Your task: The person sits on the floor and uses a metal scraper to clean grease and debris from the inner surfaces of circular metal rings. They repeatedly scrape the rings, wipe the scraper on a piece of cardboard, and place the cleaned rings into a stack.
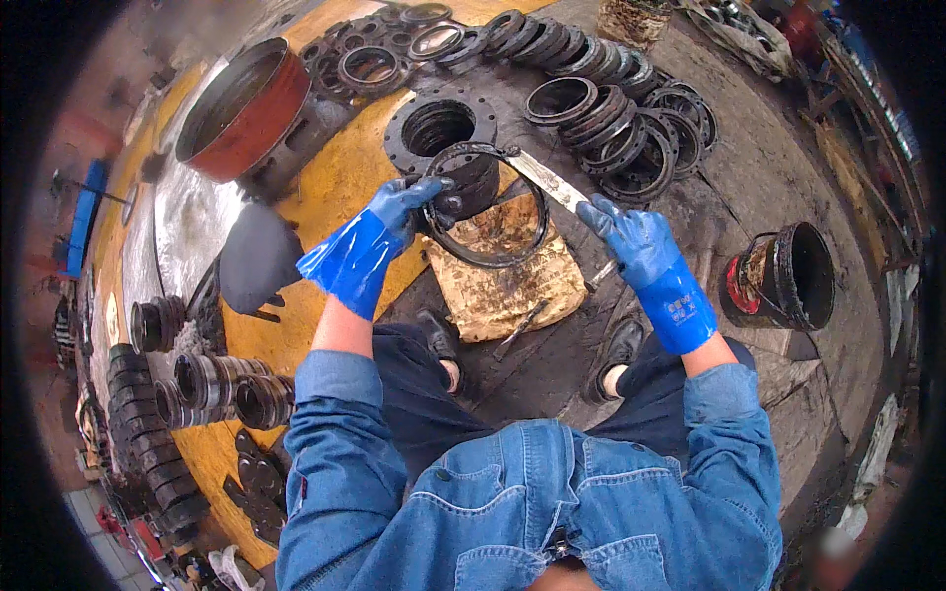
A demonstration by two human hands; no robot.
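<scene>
My left hand (405,205), in a blue rubber glove, grips the left side of a dark, greasy ring (494,260). The ring is held up in front of me, tilted. In my right hand (639,244), gloved alike, is a flat, pale scraper-like strip (548,177). Its far end meets the ring's upper rim; whether it presses there, I cannot tell. Behind the ring stands a stack of dark flanged rings (405,131) with bolt holes. Below lies a stained, yellowish sack (510,299) between my feet, with a thin tool (522,330) at its near edge.
Rows of greasy rings (562,103) lie ahead and to the right. A black bucket (768,277) stands at right. Left are a large red-sided drum (259,133), a dark stool-like seat (259,258) and several ring stacks (211,380). Worn yellow and grey sheeting (340,199) covers the floor.
</scene>
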